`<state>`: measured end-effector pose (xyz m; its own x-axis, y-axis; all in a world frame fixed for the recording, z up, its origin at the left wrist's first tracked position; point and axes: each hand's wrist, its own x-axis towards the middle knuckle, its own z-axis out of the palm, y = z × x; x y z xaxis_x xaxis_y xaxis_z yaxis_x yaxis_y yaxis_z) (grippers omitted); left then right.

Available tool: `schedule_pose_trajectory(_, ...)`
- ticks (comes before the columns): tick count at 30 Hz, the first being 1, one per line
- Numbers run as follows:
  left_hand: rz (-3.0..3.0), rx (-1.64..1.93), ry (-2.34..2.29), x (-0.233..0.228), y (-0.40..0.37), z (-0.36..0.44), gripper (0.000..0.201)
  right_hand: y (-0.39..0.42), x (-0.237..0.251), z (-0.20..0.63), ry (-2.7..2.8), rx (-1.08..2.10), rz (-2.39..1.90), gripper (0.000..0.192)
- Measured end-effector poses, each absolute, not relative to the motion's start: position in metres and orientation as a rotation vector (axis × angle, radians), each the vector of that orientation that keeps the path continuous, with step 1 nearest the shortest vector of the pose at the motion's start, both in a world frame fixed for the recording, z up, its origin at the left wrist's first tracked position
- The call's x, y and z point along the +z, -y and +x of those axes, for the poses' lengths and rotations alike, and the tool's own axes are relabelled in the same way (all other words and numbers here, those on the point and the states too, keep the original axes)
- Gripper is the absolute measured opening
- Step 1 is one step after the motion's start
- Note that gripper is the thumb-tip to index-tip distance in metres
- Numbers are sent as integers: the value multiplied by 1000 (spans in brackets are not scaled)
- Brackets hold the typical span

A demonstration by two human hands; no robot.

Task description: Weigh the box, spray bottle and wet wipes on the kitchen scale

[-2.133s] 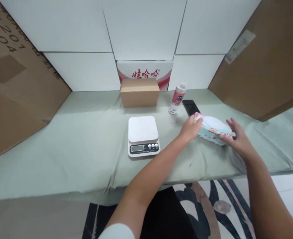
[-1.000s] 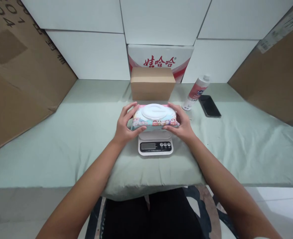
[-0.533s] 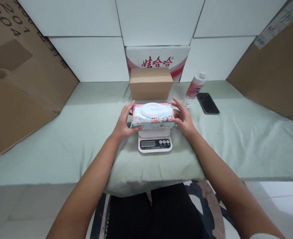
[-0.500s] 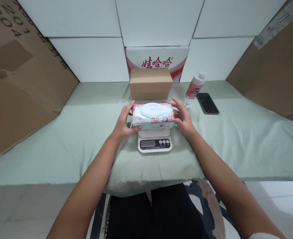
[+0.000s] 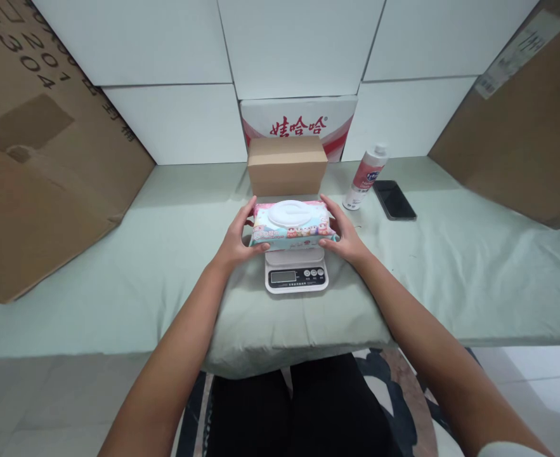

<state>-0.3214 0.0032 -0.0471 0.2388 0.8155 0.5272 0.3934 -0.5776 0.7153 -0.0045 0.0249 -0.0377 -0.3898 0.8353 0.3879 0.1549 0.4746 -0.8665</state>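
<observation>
Over the scale (image 5: 297, 279), our left hand (image 5: 235, 240) and right hand (image 5: 348, 240) are gripping the pack (image 5: 291, 230) by opposite ends. We are presumably balancing its load.

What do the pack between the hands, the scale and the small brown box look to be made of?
Pack: probably thin, printed plastic film, judging by its flared corners; its smooth white lid suggests rigid plastic.
Scale: likely smooth moulded plastic, with rounded corners.
Small brown box: apparently matte cardboard, with crisp edges.
</observation>
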Motion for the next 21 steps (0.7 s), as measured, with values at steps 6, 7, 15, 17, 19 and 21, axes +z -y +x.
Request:
schedule_pose_trajectory(6, 2046, 1305, -1082, -48, -2, -316, 125, -25, -40, -7, 1847, 984, -827, 121)
schedule_pose_trajectory(7, 2037, 1305, -1081, -48, -2, -315, 125, -25, -39, -7, 1845, 976, -830, 119)
schedule_pose_trajectory(15, 2076, 1334, -1124, -42, 1, -309, 117, -13, -26, -13, 1769, 1012, -852, 112)
schedule_pose_trajectory(17, 2108, 1336, -1099, -34, 5, -306, 111, -4, -19, -10, 1775, 1032, -877, 115)
schedule_pose_trajectory(19, 2167, 1353, -1040, -23, 12, -298, 106, 9, -13, 0, 1798, 993, -898, 119)
schedule_pose_trajectory(21, 2246, 1361, -974, -8, 20, -281, 105, 26, -7, 20, 1813, 883, -895, 120)
